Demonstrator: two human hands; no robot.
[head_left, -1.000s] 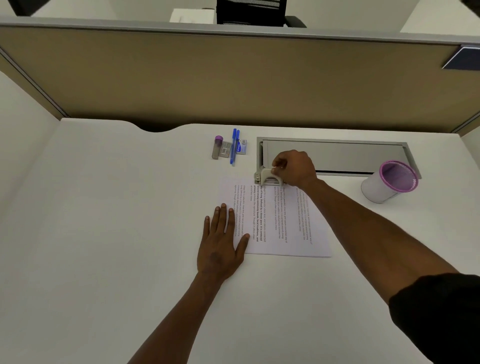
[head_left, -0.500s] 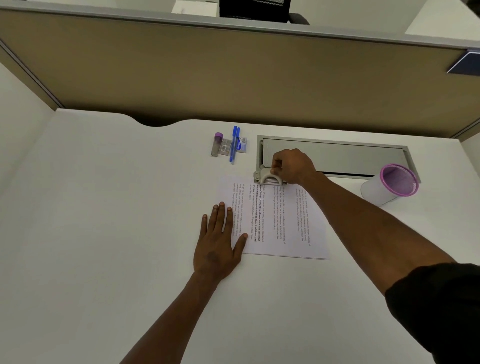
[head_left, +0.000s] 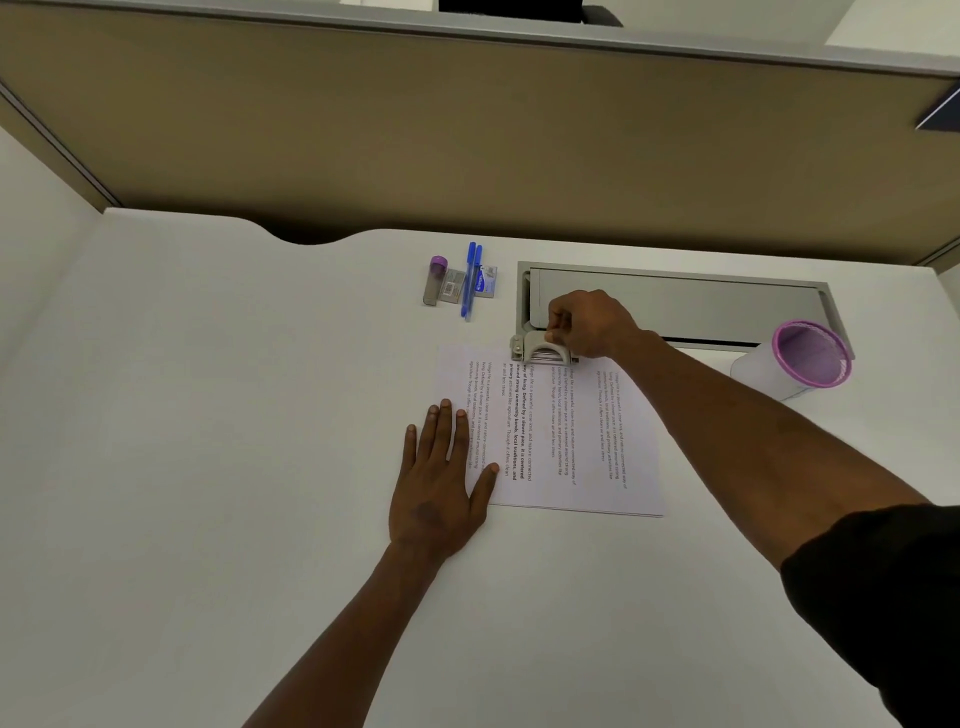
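Note:
A printed paper sheet (head_left: 576, 441) lies on the white desk (head_left: 208, 467). A small grey hole punch (head_left: 537, 351) sits over the sheet's far edge. My right hand (head_left: 589, 325) is curled on top of the punch and grips it. My left hand (head_left: 439, 483) lies flat with straight fingers, pressing down on the sheet's near-left corner and the desk beside it.
Two blue pens (head_left: 471, 278), a purple-capped tube (head_left: 434, 278) and small packets (head_left: 452, 286) lie at the back. A grey cable tray (head_left: 701, 306) is set into the desk behind the punch. A purple-rimmed mesh cup (head_left: 800, 358) stands at right. A beige partition (head_left: 467, 140) borders the desk.
Both hands stay where they were on the punch and the sheet. The camera has tilted slightly, shifting the scene in view.

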